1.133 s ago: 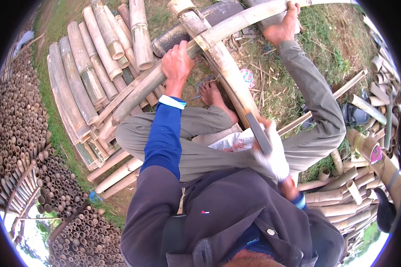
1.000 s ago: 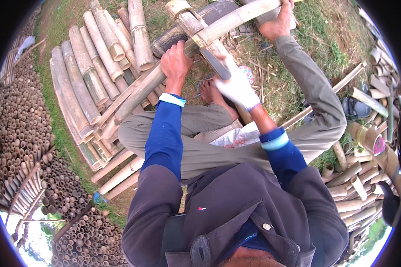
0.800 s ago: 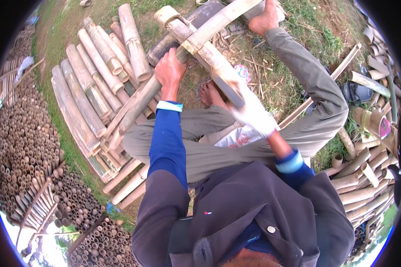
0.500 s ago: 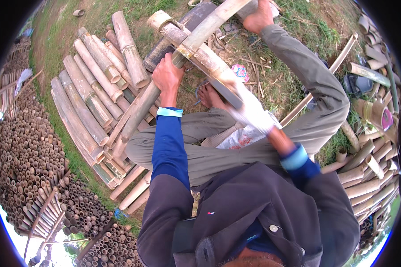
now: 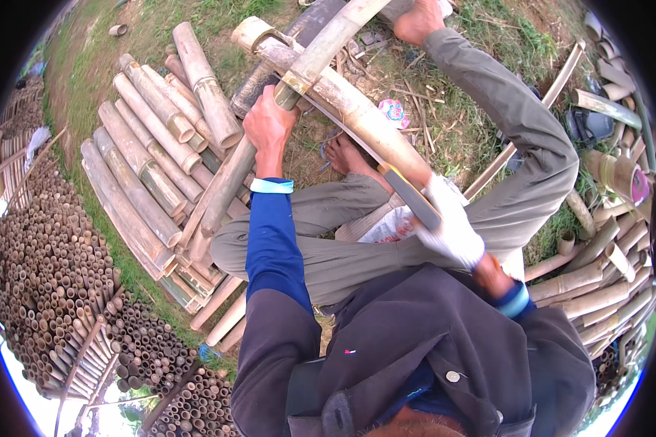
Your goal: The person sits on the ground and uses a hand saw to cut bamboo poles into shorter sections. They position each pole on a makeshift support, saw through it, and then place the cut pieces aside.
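Observation:
My bare left hand point(image 5: 270, 122) is wrapped round a long bamboo pole point(image 5: 337, 45) that slants from the top edge down to the left. A thicker bamboo piece point(image 5: 372, 120) lies crosswise under the pole. In my white-gloved right hand point(image 5: 455, 231) is a handsaw point(image 5: 407, 191) with a black and yellow handle. Its thin blade runs along the near side of the thicker piece and reaches the pole just beyond my left hand. The far end of the blade is hidden at the pole.
Cut bamboo lengths point(image 5: 135, 149) lie in rows at the left, with a large stack of bamboo ends point(image 5: 44, 269) beyond. More bamboo pieces point(image 5: 598, 291) are heaped at the right. A dark log point(image 5: 251, 87) rests under the crossed bamboo. My bare foot point(image 5: 419, 22) is near the pole.
My right hand has drawn the saw back toward my body, down and to the right, so more blade shows. My left hand still grips the pole in nearly the same place.

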A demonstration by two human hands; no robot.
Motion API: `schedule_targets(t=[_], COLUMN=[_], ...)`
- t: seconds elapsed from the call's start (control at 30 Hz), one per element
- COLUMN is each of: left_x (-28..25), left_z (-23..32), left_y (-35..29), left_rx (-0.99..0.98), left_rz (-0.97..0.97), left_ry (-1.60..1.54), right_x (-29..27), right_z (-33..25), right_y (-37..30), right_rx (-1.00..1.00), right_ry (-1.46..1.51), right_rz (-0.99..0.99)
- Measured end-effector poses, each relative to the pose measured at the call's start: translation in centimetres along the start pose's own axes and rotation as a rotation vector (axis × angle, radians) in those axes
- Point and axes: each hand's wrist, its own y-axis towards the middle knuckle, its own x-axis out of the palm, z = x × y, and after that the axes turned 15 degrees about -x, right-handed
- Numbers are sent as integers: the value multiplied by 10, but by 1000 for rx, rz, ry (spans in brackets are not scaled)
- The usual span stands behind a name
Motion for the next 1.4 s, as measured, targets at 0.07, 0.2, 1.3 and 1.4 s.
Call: schedule_targets(t=[0.07, 0.2, 1.3, 1.4], left_x=[-1, -4, 4, -2], left_z=[10, 10, 9, -2], left_y=[-2, 11, 9, 15], left_rx=[25, 28, 81, 42], left_rz=[10, 32, 41, 30], left_ry=[17, 18, 26, 65], right_x=[48, 93, 82, 58], right_z=[42, 60, 60, 47], right_y=[60, 143, 112, 87], right_rx=[6, 39, 65, -7], right_ry=[259, 159, 198, 222], right_rz=[66, 50, 32, 19])
